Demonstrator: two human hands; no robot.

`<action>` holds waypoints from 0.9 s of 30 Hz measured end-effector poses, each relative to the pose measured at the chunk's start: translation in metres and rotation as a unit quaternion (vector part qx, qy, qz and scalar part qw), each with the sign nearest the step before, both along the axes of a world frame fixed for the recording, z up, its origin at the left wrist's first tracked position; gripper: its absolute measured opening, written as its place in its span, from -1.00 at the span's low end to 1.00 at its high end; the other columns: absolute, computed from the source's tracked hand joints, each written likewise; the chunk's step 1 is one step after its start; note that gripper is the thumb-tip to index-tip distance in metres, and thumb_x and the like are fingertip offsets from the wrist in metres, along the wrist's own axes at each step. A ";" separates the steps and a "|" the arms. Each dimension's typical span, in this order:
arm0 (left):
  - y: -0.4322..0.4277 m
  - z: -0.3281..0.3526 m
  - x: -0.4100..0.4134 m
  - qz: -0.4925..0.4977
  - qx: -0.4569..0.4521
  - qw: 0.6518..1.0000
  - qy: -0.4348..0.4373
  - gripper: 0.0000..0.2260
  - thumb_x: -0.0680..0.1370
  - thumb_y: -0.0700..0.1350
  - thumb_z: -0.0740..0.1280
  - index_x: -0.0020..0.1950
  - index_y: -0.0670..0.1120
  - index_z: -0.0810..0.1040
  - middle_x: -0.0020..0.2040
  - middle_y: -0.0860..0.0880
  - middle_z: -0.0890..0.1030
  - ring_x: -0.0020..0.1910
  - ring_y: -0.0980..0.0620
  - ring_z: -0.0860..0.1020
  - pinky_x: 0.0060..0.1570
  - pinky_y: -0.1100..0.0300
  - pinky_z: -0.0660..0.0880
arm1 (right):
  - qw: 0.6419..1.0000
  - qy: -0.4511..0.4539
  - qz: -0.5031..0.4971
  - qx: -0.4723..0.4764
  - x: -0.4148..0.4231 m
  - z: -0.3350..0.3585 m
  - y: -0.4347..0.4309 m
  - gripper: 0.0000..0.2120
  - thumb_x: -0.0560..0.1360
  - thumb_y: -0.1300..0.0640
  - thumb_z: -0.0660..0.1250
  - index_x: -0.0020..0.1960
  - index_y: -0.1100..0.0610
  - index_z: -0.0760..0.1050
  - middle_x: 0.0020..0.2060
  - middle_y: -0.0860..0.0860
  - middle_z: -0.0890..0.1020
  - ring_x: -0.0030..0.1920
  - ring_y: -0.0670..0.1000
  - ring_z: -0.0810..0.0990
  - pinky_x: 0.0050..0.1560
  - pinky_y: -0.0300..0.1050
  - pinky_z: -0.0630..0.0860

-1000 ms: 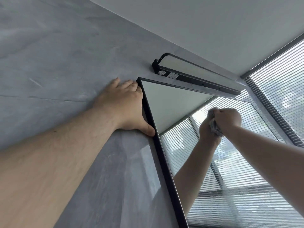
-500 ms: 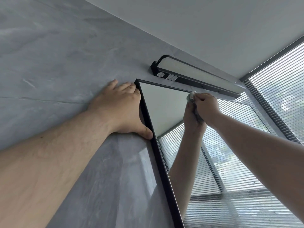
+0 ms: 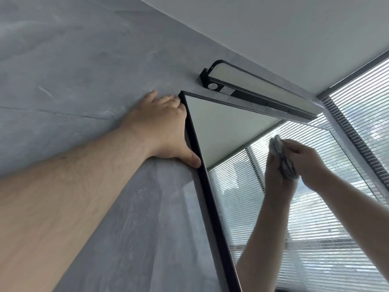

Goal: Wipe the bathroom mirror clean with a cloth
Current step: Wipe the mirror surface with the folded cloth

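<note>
The black-framed mirror hangs on a grey wall and runs from upper centre to the bottom right. My left hand lies flat on the wall beside the mirror's top left corner, thumb touching the frame. My right hand grips a crumpled grey cloth and presses it against the glass in the upper middle of the mirror. The glass reflects that hand, its forearm and the window blinds.
A black bar lamp is mounted on the wall just above the mirror's top edge. Window blinds fill the right side. The white ceiling is close overhead. The grey wall spreads to the left.
My right hand with the cloth moved from the mirror's top edge near the lamp down and to the right across the glass. My left hand stayed in place on the wall.
</note>
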State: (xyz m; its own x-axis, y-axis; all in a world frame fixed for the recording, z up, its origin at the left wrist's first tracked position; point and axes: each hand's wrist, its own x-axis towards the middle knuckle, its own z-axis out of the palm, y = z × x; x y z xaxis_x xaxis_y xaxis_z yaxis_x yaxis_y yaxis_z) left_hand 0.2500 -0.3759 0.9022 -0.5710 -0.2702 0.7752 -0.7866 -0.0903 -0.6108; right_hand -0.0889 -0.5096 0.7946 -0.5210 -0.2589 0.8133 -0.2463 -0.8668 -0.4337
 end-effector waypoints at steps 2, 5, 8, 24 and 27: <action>-0.001 0.000 -0.001 0.000 0.001 1.000 -0.001 0.35 -0.08 0.67 0.02 0.55 -0.12 0.20 0.57 -0.06 0.22 0.56 -0.03 0.14 0.55 -0.07 -0.01 | 0.999 0.028 0.001 -0.022 0.015 -0.027 0.006 -0.68 0.54 0.39 0.33 0.05 0.00 0.66 0.12 -0.07 0.66 0.20 0.00 0.61 0.31 -0.06 0.48; -0.002 0.000 0.000 0.000 -0.002 1.000 -0.003 0.36 -0.09 0.68 0.01 0.54 -0.12 0.20 0.57 -0.07 0.23 0.56 -0.04 0.15 0.55 -0.07 -0.01 | 0.994 0.095 -0.029 -0.037 0.042 -0.051 0.018 -0.66 0.52 0.44 0.33 0.11 0.06 0.66 0.17 -0.06 0.64 0.20 -0.08 0.60 0.29 -0.17 0.47; -0.003 0.001 0.000 -0.005 -0.006 1.000 -0.002 0.35 -0.08 0.68 0.02 0.53 -0.13 0.23 0.55 -0.07 0.26 0.55 -0.04 0.17 0.55 -0.07 0.00 | 0.981 0.149 -0.114 -0.044 0.055 -0.050 0.021 -0.68 0.51 0.44 0.34 0.12 0.12 0.68 0.12 -0.09 0.64 0.13 -0.17 0.59 0.19 -0.37 0.45; -0.003 0.000 -0.001 0.002 -0.007 1.000 0.001 0.36 -0.09 0.68 0.02 0.54 -0.12 0.22 0.56 -0.06 0.25 0.55 -0.03 0.16 0.54 -0.05 0.03 | 0.996 0.043 -0.079 -0.025 0.061 0.030 0.020 -0.71 0.61 0.24 0.25 -0.25 0.10 0.57 -0.27 0.03 0.58 -0.56 -0.07 0.39 -0.62 -0.27 0.23; -0.002 0.000 -0.001 0.005 -0.004 1.000 0.001 0.37 -0.09 0.68 0.02 0.55 -0.13 0.20 0.58 -0.07 0.21 0.56 -0.04 0.14 0.54 -0.05 0.01 | 0.975 0.143 -0.153 -0.078 0.113 0.000 0.043 -0.76 0.59 0.22 0.30 0.02 -0.02 0.70 0.01 -0.16 0.62 -0.15 -0.10 0.58 -0.16 -0.31 0.47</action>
